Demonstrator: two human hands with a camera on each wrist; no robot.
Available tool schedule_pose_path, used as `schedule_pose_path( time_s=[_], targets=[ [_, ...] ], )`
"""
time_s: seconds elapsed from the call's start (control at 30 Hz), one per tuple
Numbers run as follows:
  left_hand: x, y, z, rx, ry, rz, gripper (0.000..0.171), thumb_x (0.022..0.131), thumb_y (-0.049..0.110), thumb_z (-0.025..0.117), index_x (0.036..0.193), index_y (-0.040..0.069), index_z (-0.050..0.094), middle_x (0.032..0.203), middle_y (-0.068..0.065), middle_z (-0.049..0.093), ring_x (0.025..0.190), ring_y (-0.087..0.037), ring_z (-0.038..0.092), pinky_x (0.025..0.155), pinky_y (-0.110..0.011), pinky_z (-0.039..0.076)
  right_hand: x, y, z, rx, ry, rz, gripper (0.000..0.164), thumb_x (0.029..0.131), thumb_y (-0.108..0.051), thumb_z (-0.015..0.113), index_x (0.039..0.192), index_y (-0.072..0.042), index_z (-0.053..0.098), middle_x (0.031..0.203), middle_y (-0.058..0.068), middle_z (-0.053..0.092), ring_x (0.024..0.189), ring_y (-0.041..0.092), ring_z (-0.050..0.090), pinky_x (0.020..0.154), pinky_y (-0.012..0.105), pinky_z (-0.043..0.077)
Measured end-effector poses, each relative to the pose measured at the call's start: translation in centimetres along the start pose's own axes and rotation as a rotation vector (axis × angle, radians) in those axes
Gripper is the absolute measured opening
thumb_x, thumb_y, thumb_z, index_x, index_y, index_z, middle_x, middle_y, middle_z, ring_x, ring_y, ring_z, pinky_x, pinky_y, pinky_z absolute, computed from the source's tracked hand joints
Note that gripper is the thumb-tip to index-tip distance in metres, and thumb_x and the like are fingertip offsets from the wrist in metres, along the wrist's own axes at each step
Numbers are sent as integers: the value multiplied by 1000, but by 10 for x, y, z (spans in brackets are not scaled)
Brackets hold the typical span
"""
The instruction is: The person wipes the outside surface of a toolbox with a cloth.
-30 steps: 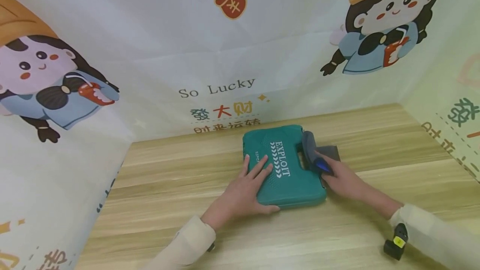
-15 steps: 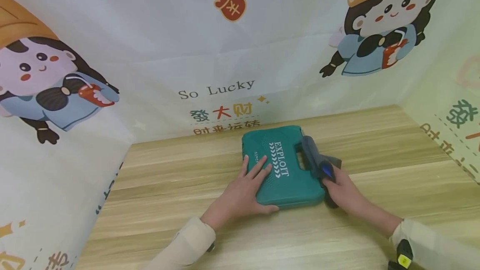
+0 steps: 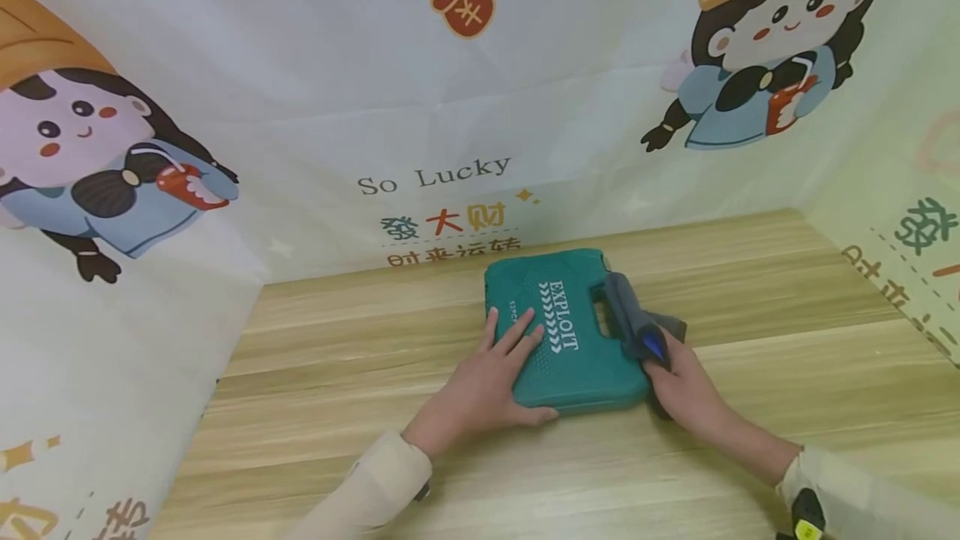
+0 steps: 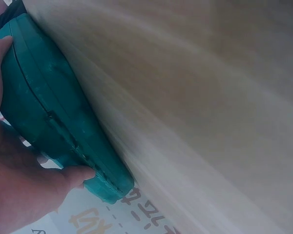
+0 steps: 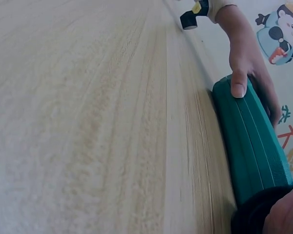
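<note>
A teal plastic case (image 3: 562, 382) with white "EXPLOIT" lettering lies flat on the wooden table. My left hand (image 3: 480, 382) rests on its left part with spread, fairly straight fingers; in the left wrist view the thumb (image 4: 80, 174) touches the case's side wall. At the case's right edge, beside the handle cutout, my right hand (image 3: 686, 377) grips a dark grey gun-shaped device (image 3: 622, 307) with a blue part. Its exact kind is unclear, and the palm hides some of it. In the right wrist view a black rounded end (image 5: 254, 209) of the device sits against the case.
The wood-grain table (image 3: 337, 357) extends around the case. A printed cloth backdrop (image 3: 315, 107) with cartoon figures rises behind it and at both sides. A small black device with a yellow label (image 3: 808, 527) is on the right wrist.
Over the past second my right hand has turned the grey device and shifted slightly right, so its black lower end shows. The left hand and the case have hardly moved.
</note>
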State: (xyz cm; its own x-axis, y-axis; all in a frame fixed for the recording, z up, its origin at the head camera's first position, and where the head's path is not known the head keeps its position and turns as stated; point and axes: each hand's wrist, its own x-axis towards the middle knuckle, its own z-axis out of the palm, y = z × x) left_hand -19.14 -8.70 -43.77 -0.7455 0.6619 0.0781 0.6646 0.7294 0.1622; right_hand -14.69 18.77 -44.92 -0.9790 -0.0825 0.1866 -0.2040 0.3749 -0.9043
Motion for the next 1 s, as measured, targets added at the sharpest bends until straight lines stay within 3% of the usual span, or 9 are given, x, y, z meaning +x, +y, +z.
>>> schedule_pose_path(
  time_s=[0.2,0.4,0.8,1.0],
  targets=[
    [0,0,1,5,4,4,104,70,81,45,149,21,14,154,-2,1,133,-43,-7,89,-48,42,0,1,2,7,11,14,37,90,6,40,126,9,41,127,26,46,123,32,35,101,50,25],
    [0,0,2,3,9,1,104,70,81,45,149,21,14,154,-2,1,133,-43,-8,86,-49,44,2,-1,2,-12,-8,25,48,89,7,41,136,10,32,134,29,39,127,35,30,102,51,23],
    [0,-1,0,2,9,1,103,71,81,44,149,21,14,154,-1,0,133,-43,-7,83,-47,46,1,-3,1,-35,-38,-23,51,93,3,41,142,1,28,141,25,32,129,33,26,102,51,22],
    [-1,-1,0,-5,6,1,103,71,82,43,149,22,13,154,-1,-1,134,-42,-8,84,-48,46,-1,-5,0,-62,-38,-23,56,89,7,42,143,-1,27,142,27,28,130,35,24,102,52,22]
  ],
)
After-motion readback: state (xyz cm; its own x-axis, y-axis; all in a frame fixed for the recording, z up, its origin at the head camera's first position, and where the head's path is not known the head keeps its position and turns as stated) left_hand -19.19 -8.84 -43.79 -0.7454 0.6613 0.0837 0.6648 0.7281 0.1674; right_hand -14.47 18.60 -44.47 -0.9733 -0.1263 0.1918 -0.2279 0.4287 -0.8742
